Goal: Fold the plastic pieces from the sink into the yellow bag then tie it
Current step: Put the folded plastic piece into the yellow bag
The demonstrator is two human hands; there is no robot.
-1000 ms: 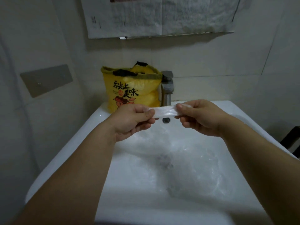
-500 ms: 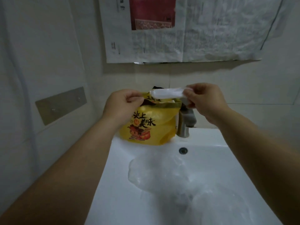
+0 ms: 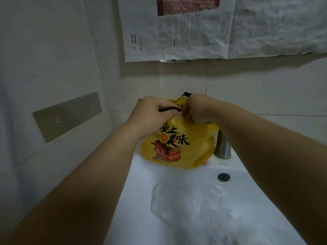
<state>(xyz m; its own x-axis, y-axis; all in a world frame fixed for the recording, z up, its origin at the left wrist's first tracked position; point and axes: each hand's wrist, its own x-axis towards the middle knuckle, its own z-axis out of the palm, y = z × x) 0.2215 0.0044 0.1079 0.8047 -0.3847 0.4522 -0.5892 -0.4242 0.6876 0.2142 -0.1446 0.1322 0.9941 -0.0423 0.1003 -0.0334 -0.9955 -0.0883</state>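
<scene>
Risk: if the pinch on the black strap point(image 3: 169, 109) slips, the yellow bag point(image 3: 177, 144) loses its open mouth. A hard shove from the right could tip the bag off the sink point(image 3: 141, 188) ledge into the basin, where loose plastic pieces point(image 3: 185, 206) lie.

Pose: left hand point(image 3: 152, 112) knuckles up, fingers and thumb pinching the strap level. Right hand point(image 3: 196, 110) curled at the bag mouth; can't tell what it grips.
</scene>
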